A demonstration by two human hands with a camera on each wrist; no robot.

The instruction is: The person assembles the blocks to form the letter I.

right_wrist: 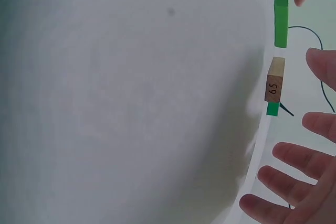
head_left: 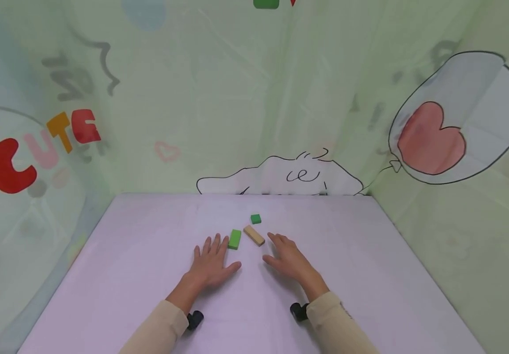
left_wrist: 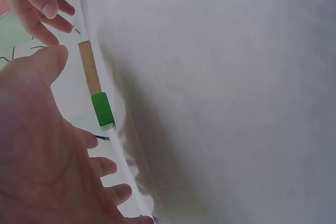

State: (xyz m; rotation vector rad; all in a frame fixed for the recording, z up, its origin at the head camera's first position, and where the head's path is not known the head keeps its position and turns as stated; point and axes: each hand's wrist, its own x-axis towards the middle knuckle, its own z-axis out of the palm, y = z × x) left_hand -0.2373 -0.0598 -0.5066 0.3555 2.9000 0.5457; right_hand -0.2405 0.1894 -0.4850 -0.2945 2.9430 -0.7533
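Three small blocks lie on the table in the head view. My left hand [head_left: 212, 265], fingers straight and spread, is just left of a light green block [head_left: 235, 239]; whether the fingertip touches it I cannot tell. A wooden block [head_left: 254, 235] lies slantwise between the two hands, with a dark number on its end [right_wrist: 273, 88] in the right wrist view. My right hand [head_left: 289, 259] is to the right of it, fingers relaxed and holding nothing, apart from the block. Behind the wooden block sits a smaller dark green block [head_left: 256, 219].
A pale lilac cloth covers the table [head_left: 148, 236]. Light green curtains with printed letters [head_left: 11, 167] and a balloon drawing [head_left: 453, 118] hang at the back and both sides. A black wrist camera [head_left: 298, 311] sits under each sleeve cuff.
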